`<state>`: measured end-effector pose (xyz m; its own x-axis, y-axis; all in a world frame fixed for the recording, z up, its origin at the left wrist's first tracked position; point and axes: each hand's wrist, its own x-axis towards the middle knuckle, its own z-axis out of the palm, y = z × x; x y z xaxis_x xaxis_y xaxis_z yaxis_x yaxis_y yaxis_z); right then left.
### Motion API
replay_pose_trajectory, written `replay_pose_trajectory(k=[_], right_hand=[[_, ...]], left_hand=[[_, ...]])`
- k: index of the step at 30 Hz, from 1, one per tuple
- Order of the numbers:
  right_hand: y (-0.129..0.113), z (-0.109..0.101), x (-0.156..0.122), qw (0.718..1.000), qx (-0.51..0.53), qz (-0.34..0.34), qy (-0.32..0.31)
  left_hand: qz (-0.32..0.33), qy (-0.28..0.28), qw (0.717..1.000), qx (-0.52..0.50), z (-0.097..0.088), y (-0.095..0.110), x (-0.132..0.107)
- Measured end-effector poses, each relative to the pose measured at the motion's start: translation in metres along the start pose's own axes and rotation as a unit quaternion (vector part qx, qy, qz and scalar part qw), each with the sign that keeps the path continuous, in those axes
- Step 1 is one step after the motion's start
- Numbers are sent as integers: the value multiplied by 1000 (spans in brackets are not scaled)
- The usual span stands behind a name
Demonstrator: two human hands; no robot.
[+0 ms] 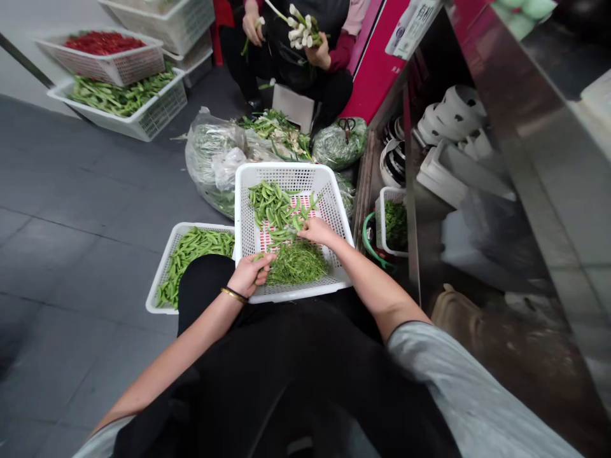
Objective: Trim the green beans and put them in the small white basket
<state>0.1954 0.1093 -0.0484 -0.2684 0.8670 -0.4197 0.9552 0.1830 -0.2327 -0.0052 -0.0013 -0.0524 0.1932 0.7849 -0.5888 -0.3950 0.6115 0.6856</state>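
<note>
A white perforated basket (pixel 334 191) rests on my lap, holding green pea pods (pixel 272 203) at its far side and a heap of thin green strings and trimmings (pixel 298 262) at its near side. My left hand (pixel 249 275), with a gold bangle on the wrist, is closed in a pinch on a pod at the basket's near left edge. My right hand (pixel 316 230) reaches into the pod pile, fingers curled around pods. A second white basket (pixel 165 261) on the floor to my left holds more green pods (pixel 193 251).
Another person sits opposite, hands holding white-stemmed greens (pixel 300 30). Plastic bags of greens (pixel 217 162) and scissors (pixel 347 125) lie between us. Baskets of red chillies (pixel 102 43) and green beans (pixel 119 95) stand far left. A steel counter with bowls (pixel 453 117) runs along the right.
</note>
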Motion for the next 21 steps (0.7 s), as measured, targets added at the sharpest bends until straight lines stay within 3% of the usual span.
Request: replay_pose_trajectory(k=[3,6,9,12,15,17,21], right_hand=[[-14,-1,-50,992,26,-122,11],[-31,8,-85,975,57,-212,34],[-31,6,-89,950,199,-228,75],[-25,-10,-81,914,310,-243,100],[-28,-22,-80,907,284,-295,100],[-36,-20,-82,917,227,-298,137],[-47,-3,-89,941,76,-233,234]], left_hand=[[46,12,998,33,11,-2,0],[70,-19,995,62,20,-1,-2],[59,-71,993,68,21,9,-9],[20,-153,986,67,17,24,-18],[-6,-201,978,61,16,31,-23],[-14,-207,978,34,19,28,-23],[-19,-152,986,-65,33,13,-19]])
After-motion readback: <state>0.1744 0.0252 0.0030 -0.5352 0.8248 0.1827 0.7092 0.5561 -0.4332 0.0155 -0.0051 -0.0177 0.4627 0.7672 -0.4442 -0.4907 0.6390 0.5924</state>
